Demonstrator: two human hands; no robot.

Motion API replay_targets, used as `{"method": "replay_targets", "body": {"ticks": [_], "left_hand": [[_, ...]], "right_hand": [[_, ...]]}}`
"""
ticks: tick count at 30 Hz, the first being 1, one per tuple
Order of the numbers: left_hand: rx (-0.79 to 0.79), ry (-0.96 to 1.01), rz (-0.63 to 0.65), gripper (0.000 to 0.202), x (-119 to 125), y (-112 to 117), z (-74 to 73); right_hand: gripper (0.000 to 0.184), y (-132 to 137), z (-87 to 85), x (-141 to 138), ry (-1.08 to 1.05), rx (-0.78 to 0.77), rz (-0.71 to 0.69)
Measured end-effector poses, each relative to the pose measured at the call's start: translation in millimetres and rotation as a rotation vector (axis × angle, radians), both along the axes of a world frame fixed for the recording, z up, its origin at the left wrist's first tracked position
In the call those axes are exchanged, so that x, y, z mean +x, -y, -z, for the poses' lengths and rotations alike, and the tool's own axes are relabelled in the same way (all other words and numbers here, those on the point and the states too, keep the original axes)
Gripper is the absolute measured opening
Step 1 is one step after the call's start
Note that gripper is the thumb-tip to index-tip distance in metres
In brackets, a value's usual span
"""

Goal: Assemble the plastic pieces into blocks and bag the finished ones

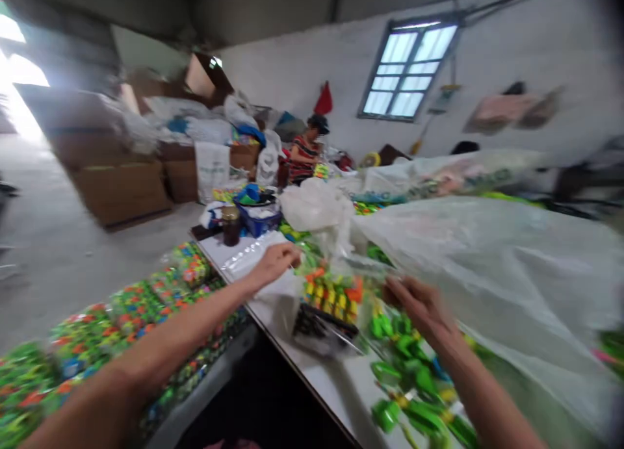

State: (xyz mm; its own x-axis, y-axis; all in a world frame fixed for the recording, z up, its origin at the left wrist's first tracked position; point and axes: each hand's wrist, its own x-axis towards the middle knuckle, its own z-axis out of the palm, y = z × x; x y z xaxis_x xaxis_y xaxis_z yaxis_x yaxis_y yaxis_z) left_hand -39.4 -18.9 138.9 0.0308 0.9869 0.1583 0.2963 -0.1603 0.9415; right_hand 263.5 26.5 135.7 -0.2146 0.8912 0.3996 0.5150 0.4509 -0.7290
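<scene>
The picture is smeared by motion. My left hand [273, 264] reaches out over the white table [336, 384], fingers curled on the edge of a clear plastic bag [292, 293] of small coloured toys [334, 293]. My right hand [419, 306] is close on the other side of that bag, fingers bent at its clear plastic; whether it grips is blurred. Green plastic toys [409, 377] lie on the table under my right forearm. A big translucent plastic bag [497, 273] lies right of my right hand.
Packed bags of coloured toys [112, 325] lie in a row left of the table. A dark jar [231, 225] and a blue basket [258, 220] stand at the table's far end. Another person [305, 153] sits beyond, among cardboard boxes [121, 189] and sacks.
</scene>
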Motion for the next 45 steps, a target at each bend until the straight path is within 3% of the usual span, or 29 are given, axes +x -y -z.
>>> {"method": "replay_targets", "body": {"ticks": [3,7,11,16,19,22,23,25,28,34,40,43,45], "left_hand": [[0.138,-0.04,-0.118,0.029,-0.5,-31.8,-11.1],[0.343,-0.176,-0.289,0.032,-12.3,-34.6,-20.2],[0.307,0.033,-0.299,0.038,-16.7,-33.9,-24.3],[0.342,0.363,-0.394,0.039,-39.1,-38.3,-42.9],[0.39,0.386,-0.346,0.054,-49.2,-25.7,-26.8],[0.339,0.169,-0.254,0.092,-42.1,-15.1,10.4],[0.309,0.121,-0.235,0.094,-36.8,-15.5,21.6],[0.262,0.137,-0.224,0.075,-24.8,-22.6,35.0],[0.244,0.267,-0.221,0.041,-10.9,-35.3,32.0],[0.259,0.196,0.004,0.032,-2.9,-14.2,9.2],[0.24,0.281,-0.216,0.034,0.9,-9.6,3.7],[0.224,0.335,-0.272,0.037,3.8,-12.7,6.2],[0.197,0.38,-0.282,0.039,7.2,-12.1,9.2]], "right_hand": [[0.051,-10.2,-1.8,21.0,-0.037,-0.115,0.093],[0.046,-28.1,5.9,4.5,-0.214,-0.119,0.117],[0.044,-30.1,10.3,-9.0,-0.415,-0.09,0.066],[0.039,-29.9,-8.4,-12.2,-0.522,-0.012,0.104],[0.04,-23.8,-10.7,-12.9,-0.503,-0.01,0.141],[0.04,-17.5,-4.2,-10.5,-0.477,-0.012,0.172],[0.04,-16.6,-2.1,-9.0,-0.471,-0.007,0.185],[0.041,-17.4,-0.3,-5.1,-0.45,0.0,0.212],[0.04,-23.4,-3.4,2.2,-0.393,-0.003,0.255],[0.036,-45.4,-12.6,6.9,-0.305,0.062,0.34],[0.035,-58.6,-20.7,-7.0,-0.247,0.133,0.283],[0.032,-43.6,-27.1,-2.5,-0.173,0.171,0.321],[0.027,-20.2,-31.0,-2.0,-0.093,0.276,0.384]]}}
